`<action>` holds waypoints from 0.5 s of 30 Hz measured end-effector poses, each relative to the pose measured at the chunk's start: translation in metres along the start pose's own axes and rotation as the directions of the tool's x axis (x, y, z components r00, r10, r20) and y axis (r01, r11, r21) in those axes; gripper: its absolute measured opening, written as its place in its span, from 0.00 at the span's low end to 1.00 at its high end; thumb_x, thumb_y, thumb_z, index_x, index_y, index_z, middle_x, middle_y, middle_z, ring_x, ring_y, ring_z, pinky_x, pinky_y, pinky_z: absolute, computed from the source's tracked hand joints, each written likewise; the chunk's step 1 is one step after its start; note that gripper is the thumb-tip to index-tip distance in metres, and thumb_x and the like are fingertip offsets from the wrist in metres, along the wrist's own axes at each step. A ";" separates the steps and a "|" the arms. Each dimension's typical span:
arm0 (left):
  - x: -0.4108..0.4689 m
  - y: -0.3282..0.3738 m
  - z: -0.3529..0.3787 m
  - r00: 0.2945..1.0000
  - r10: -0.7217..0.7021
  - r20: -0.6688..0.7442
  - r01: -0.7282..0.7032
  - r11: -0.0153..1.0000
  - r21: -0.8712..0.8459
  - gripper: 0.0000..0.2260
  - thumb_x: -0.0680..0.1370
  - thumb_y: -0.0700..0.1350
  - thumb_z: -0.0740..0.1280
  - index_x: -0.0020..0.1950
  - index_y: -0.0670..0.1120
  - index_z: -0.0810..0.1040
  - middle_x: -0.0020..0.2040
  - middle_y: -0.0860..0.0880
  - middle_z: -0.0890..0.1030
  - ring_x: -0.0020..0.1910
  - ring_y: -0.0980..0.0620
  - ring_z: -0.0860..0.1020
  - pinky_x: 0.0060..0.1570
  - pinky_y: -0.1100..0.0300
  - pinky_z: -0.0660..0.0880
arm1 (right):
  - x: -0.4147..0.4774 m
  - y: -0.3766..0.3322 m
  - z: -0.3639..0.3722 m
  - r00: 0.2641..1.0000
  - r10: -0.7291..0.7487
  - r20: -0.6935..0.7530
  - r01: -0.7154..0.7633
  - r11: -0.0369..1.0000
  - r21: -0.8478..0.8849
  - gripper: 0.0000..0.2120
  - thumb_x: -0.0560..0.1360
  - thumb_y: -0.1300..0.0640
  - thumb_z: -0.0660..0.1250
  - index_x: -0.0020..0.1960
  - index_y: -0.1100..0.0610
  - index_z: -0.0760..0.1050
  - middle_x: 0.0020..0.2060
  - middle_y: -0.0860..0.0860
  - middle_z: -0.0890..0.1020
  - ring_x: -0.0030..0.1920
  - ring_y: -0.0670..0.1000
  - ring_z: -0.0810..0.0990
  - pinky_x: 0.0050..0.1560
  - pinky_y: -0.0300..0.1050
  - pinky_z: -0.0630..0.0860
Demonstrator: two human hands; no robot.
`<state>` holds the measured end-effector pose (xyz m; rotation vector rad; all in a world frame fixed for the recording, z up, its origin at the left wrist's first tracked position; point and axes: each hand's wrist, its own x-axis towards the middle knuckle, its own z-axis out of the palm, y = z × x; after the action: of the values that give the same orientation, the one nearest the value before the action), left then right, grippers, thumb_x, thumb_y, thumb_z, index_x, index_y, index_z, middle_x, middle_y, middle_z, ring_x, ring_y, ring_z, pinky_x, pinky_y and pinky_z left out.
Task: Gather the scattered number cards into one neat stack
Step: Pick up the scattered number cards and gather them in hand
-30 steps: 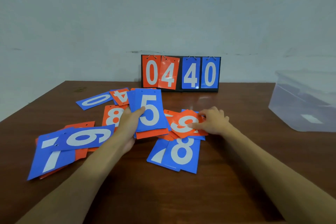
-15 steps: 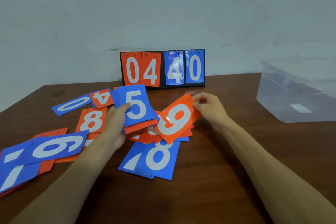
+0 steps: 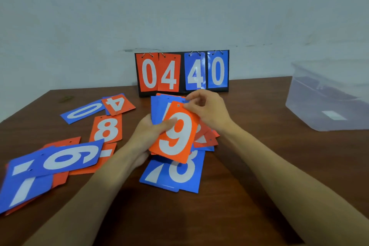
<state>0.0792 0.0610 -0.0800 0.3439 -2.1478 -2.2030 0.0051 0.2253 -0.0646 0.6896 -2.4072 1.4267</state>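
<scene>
Loose cards, left group: blue 0 card, orange 4 card, orange 8 card, blue 6 card, blue 7 card; more orange cards lie partly hidden under the last two, count unclear.
Loose cards, centre: blue 8 card overlapping another blue card on its left; a few orange cards fanned just behind, count unclear.
Held stack: blue card on top, an orange edge at its far end; number of cards cannot be told.
Orange 9 card: tilted, lying over the held stack's near part.
Left hand: cradles the stack from beneath, thumb pressed across the 9 card's left side.
Right hand: fingertips pinch the 9 card's upper right corner, beside its punched hole.
Scoreboard: one, upright at the table's far edge, four ring-hung cards reading orange 0 and 4, blue 4 and 0.
Plastic bin: one, translucent, far right, well apart from the cards.
Surface: dark brown wooden table.
Room: plain pale wall behind.
</scene>
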 end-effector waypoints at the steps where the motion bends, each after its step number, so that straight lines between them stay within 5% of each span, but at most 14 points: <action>1: -0.001 0.000 -0.001 1.000 0.002 0.007 -0.002 1.000 0.018 0.20 0.72 0.47 0.74 0.62 0.49 0.75 0.49 0.47 0.85 0.43 0.48 0.85 0.36 0.55 0.81 | 0.002 -0.004 0.003 1.000 0.008 -0.013 -0.007 1.000 0.010 0.07 0.75 0.52 0.69 0.51 0.54 0.78 0.39 0.43 0.80 0.41 0.41 0.79 0.38 0.28 0.74; 6: 0.003 -0.002 -0.006 0.988 -0.008 -0.153 -0.012 0.991 -0.132 0.17 0.76 0.48 0.70 0.64 0.48 0.75 0.54 0.46 0.83 0.48 0.46 0.83 0.43 0.51 0.81 | 0.005 0.010 0.000 0.978 0.206 -0.044 -0.210 0.959 -0.191 0.15 0.76 0.46 0.65 0.54 0.57 0.77 0.50 0.50 0.81 0.49 0.46 0.79 0.53 0.43 0.77; 10: 0.008 -0.002 -0.011 0.962 0.007 -0.274 -0.059 0.982 -0.181 0.16 0.77 0.50 0.68 0.65 0.49 0.75 0.55 0.45 0.83 0.47 0.45 0.83 0.34 0.52 0.80 | -0.002 0.026 -0.003 0.871 0.464 0.159 -0.258 0.709 -0.657 0.36 0.67 0.31 0.65 0.65 0.54 0.71 0.65 0.54 0.71 0.66 0.57 0.69 0.67 0.57 0.66; 15: 0.010 -0.003 -0.016 0.950 -0.040 -0.308 -0.033 0.972 -0.231 0.16 0.76 0.48 0.70 0.64 0.49 0.74 0.51 0.47 0.83 0.41 0.49 0.83 0.26 0.57 0.78 | 0.000 0.023 -0.003 0.824 0.546 0.151 -0.326 0.676 -0.661 0.40 0.63 0.35 0.73 0.69 0.52 0.69 0.68 0.54 0.68 0.70 0.59 0.64 0.69 0.58 0.60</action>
<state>0.0730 0.0441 -0.0843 0.6328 -1.7095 -2.1959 -0.0068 0.2369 -0.0805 0.1805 -3.2264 0.5454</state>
